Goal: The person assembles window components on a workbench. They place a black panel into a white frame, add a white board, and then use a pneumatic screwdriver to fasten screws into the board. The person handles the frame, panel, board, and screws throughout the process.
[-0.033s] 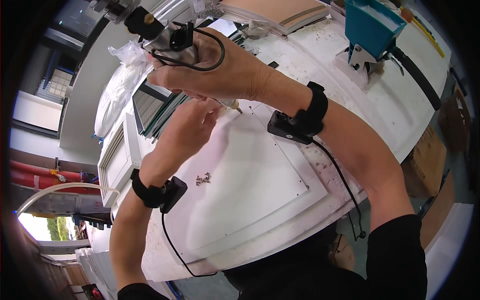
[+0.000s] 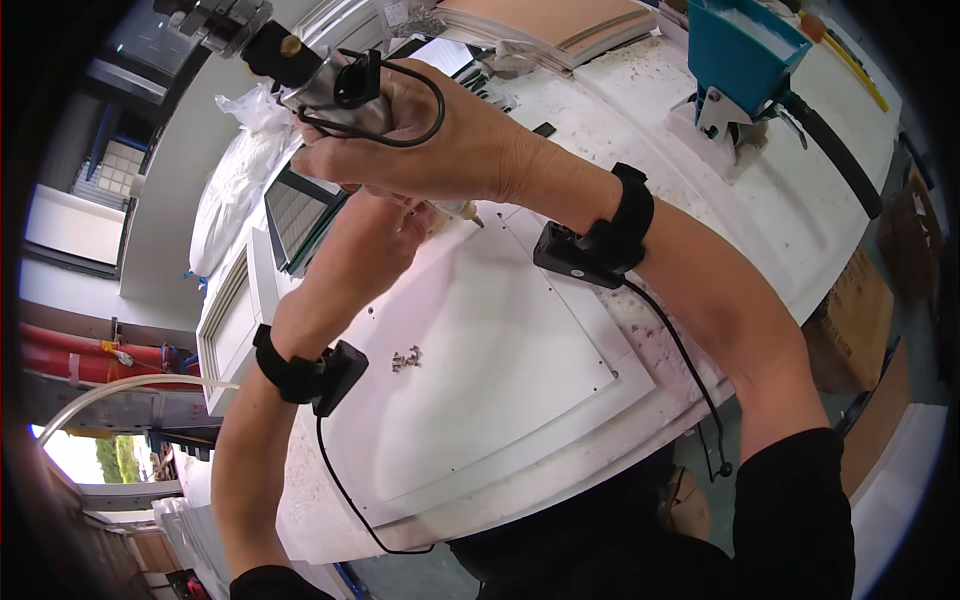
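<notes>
Right hand (image 2: 430,150) wrapped tight round the body of a pneumatic screwdriver (image 2: 320,85), fingers closed on it, tool tilted, its bit tip (image 2: 477,219) meeting the white panel (image 2: 480,360) near the panel's far edge. Left hand (image 2: 405,225) sits under the right one, fingers pinched together at the bit; what they pinch is hidden. Small heap of screws (image 2: 405,358) lies on the panel, well apart from the bit, near the left wrist. Panel's near and right edges sit inside the tabletop (image 2: 740,240) rim; broad bare panel surface between the screws and the right edge. Teal machine (image 2: 745,55) stands at the far right, apart from both hands.
</notes>
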The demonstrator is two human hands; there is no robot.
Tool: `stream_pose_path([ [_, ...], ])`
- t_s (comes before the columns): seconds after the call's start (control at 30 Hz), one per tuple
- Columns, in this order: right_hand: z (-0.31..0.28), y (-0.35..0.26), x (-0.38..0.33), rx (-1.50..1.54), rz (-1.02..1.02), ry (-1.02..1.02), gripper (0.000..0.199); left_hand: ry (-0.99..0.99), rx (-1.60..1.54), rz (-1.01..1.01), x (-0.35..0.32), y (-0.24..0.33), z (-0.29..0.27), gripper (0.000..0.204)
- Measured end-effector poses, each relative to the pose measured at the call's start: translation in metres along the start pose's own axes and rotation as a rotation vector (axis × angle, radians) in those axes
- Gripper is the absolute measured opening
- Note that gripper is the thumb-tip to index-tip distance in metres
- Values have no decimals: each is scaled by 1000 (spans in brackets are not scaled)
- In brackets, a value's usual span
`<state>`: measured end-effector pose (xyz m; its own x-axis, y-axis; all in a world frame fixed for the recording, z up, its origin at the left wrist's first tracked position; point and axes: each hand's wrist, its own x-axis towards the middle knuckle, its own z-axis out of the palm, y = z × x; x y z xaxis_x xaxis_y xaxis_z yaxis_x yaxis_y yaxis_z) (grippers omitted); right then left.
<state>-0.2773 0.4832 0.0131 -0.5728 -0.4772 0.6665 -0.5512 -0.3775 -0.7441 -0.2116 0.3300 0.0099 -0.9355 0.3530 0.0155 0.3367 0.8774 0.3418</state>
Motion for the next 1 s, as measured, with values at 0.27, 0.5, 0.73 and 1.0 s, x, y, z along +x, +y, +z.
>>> stream_pose_path([
  [0.27,-3,-4,-4,-9,-3,-41,37,-63,145,165,57,-34,-9,25],
  [0.5,-3,1,0,33,-39,-72,37,15,168,126,62,-45,-27,26],
  [0.73,-7,1,-1,44,-60,-80,39,57,226,169,70,-45,-9,28],
  [1.0,-2,1,-2,-26,-82,-89,38,128,283,203,57,-46,-2,30],
])
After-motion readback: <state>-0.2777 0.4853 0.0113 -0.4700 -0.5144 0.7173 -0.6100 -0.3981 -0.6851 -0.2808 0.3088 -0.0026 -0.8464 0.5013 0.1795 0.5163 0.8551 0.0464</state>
